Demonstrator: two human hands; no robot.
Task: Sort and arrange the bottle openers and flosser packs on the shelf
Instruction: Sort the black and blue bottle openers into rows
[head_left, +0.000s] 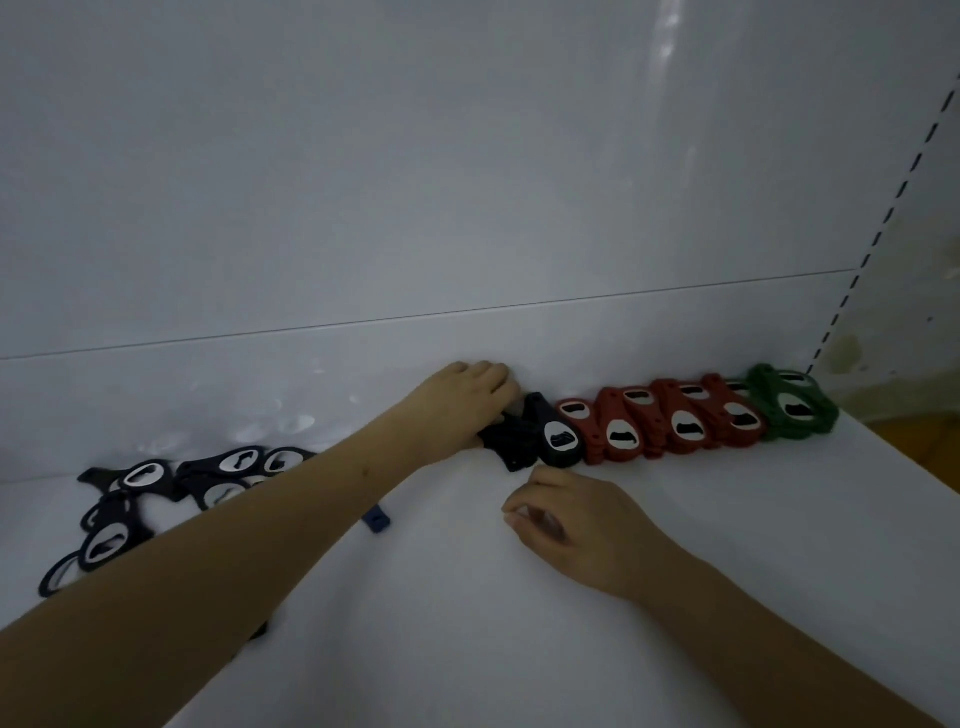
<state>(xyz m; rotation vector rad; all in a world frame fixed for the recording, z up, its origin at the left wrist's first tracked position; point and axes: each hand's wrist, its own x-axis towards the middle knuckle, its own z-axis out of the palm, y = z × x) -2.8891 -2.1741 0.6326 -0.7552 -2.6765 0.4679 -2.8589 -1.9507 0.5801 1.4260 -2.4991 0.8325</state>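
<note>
The sorting by colour was partly done. Along the back of the white shelf (675, 545), right of centre in the frame, ran a leaning row of bottle openers: the green openers (789, 408) at the far right end, the red openers (670, 426) next to them, and one black opener (558, 439) propped against the red ones. The left hand (467, 400) reached across to the left end of this row, fingers curled over a small clump of black openers (506, 441) that it gripped and pressed toward the propped one; whether they were already seated could not be told. The right hand (563, 519) hovered just below the row, near the clump but apart from it, fingers loosely curled with thumb near forefinger and holding nothing visible.

A loose heap of dark openers (150, 499) lay at the left of the frame, well apart from the row and partly hidden by the left forearm. A small blue piece (376, 519) lay alone near the centre. No flosser packs showed.

The next move likely called for standing the clump upright against the row, then fetching more from the heap.
</note>
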